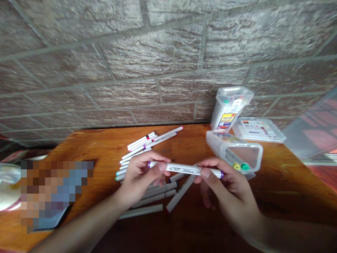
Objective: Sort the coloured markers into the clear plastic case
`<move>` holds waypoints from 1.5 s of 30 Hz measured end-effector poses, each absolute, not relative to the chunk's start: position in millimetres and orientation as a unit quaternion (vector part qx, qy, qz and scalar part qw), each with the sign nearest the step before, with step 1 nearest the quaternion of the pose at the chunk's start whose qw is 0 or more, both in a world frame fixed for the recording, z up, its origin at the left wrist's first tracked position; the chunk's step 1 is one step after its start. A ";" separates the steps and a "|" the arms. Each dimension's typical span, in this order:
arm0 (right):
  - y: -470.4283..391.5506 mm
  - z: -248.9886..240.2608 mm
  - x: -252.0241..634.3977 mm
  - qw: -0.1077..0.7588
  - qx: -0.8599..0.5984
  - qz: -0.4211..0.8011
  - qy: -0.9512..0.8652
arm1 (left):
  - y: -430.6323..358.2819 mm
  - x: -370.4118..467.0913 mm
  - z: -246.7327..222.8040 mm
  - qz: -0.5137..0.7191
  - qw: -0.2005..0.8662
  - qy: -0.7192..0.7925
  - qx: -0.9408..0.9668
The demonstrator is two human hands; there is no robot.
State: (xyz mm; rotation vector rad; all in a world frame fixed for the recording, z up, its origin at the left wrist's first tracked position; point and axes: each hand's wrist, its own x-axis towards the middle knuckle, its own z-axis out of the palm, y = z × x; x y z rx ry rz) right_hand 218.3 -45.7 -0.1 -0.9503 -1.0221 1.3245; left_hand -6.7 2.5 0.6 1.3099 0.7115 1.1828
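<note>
Between my two hands a white marker (184,169) with purple ends is held nearly level above the table. My left hand (142,177) pinches its left end between thumb and fingers. Its right end is gripped by my right hand (226,186) in the same way. Printed lettering on the barrel faces me. Beneath and behind my left hand, several loose white markers (146,210) with coloured ends lie on the wooden table, partly hidden by that hand. Close behind my right hand, an open clear plastic case (214,143) lies on its side, holding markers with yellow and green ends (236,166).
A lidded clear marker case (223,112) stands upright near the brick wall (168,70). A flat clear box (258,129) lies beside it. On the left, a dark flat device (54,221) sits on the table, mostly covered by blurred squares. The table's (89,144) back edge meets the wall.
</note>
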 end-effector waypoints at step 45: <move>-46.3 8.5 221.3 0.581 -0.376 0.614 -0.380 | 3.1 -3.4 6.6 0.542 0.632 0.283 0.476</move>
